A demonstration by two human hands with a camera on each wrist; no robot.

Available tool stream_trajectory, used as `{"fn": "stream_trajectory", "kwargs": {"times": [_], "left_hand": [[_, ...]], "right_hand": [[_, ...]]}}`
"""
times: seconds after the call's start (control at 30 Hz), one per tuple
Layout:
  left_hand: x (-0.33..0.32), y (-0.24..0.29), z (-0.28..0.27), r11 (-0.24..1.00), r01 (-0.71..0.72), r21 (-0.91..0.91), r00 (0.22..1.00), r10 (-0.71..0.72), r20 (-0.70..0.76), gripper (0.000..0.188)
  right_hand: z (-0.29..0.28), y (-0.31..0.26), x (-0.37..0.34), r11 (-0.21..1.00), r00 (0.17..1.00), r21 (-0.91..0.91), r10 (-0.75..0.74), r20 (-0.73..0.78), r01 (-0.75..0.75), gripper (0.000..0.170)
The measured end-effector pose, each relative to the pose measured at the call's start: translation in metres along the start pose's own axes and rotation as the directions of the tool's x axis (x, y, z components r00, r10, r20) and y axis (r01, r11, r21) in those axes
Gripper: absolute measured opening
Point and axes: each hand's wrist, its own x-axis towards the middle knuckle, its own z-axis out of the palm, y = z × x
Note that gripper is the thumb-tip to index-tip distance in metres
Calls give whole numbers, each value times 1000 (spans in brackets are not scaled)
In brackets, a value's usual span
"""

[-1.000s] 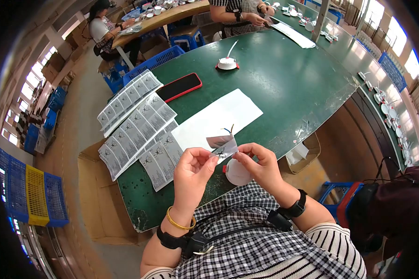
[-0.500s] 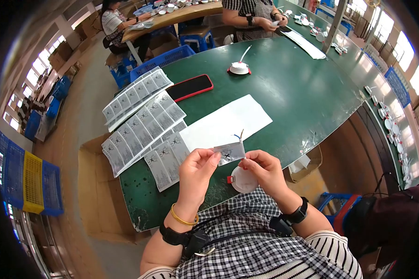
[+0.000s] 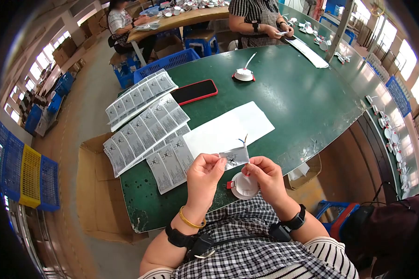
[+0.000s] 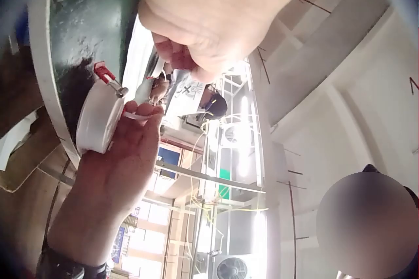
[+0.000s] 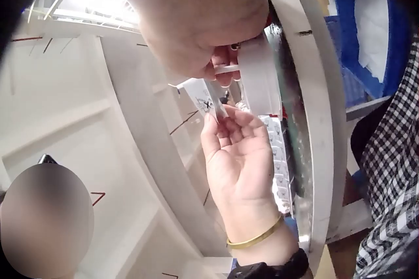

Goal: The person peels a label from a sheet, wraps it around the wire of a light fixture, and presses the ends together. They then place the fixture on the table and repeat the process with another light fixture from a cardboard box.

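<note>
A small silver label (image 3: pixel 236 158) with a crossed-out symbol stands upright between the two hands. My left hand (image 3: pixel 204 179) pinches its left end between thumb and fingers. At the label's right edge, my right hand (image 3: pixel 271 180) pinches the white cable (image 4: pixel 136 116) of a round downlight (image 3: pixel 247 187). The cable's split wire ends (image 3: pixel 243 139) stick up above the label. The downlight, white with red spring clips (image 4: pixel 105 73), hangs just under the right fingers by the table's near edge. In the right wrist view the label (image 5: pixel 205 100) spans from the left fingertips to the cable.
Sheets of silver labels (image 3: pixel 146 132) lie at left, beside white backing paper (image 3: pixel 237 123). Behind are a red-cased phone (image 3: pixel 195 91) and another downlight (image 3: pixel 244 74). An open carton (image 3: pixel 100 195) stands below the table's left edge. Another person (image 3: pixel 260 23) works across the table.
The label, tilted and partly folded over earlier, now stands flatter and faces the head camera, stretched between the hands. Both hands keep their pinch; the head view has shifted slightly.
</note>
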Motion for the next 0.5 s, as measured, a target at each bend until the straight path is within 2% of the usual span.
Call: {"fn": "stream_trajectory", "kwargs": {"times": [0.43, 0.5], "left_hand": [[-1, -9, 3, 999, -5, -33, 999, 4, -42, 12], [-1, -9, 4, 998, -15, -55, 999, 12, -49, 12]], "right_hand": [[2, -1, -3, 999, 1000, 30, -12, -5, 12, 15], [3, 0, -4, 997, 1000, 78, 4, 4, -5, 15]]}}
